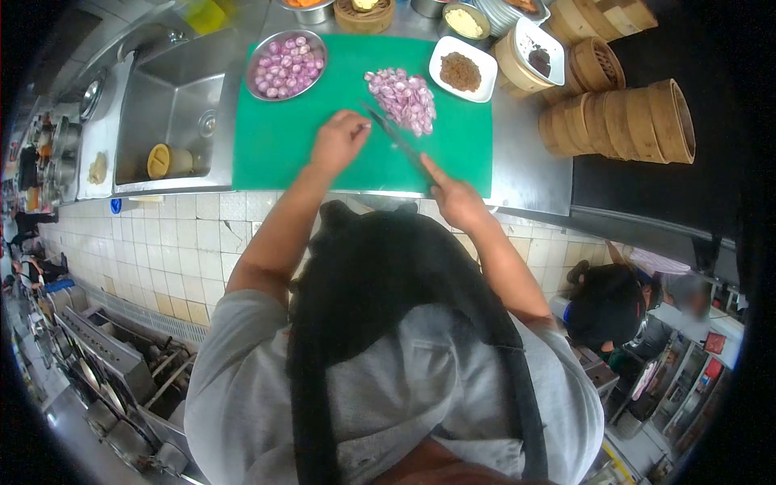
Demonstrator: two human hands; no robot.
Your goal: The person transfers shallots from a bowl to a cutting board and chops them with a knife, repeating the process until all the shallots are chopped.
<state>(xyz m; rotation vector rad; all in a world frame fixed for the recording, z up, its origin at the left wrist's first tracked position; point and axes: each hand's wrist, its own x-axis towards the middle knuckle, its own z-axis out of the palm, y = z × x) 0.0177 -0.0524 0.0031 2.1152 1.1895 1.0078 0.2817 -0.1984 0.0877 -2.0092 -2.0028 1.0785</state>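
On the green cutting board (275,145), my right hand (458,200) is closed round the handle of a knife (396,136), its blade slanting up and left towards my left hand. My left hand (341,139) is closed near the blade tip, with a small pale bit at its fingertips that I cannot make out. Sliced shallots (404,99) lie in a pile just beyond the blade. Whole peeled shallots (287,66) fill a round metal bowl (254,84) at the board's upper left. A white square dish (481,90) of brown food (460,72) stands at the upper right.
To the left is a metal sink (174,105) holding a yellow-lidded container (160,161). Stacked bamboo steamers (618,121) stand on the right. More bowls line the back, one with yellow food (463,23). Another person (606,303) is bent over at the lower right.
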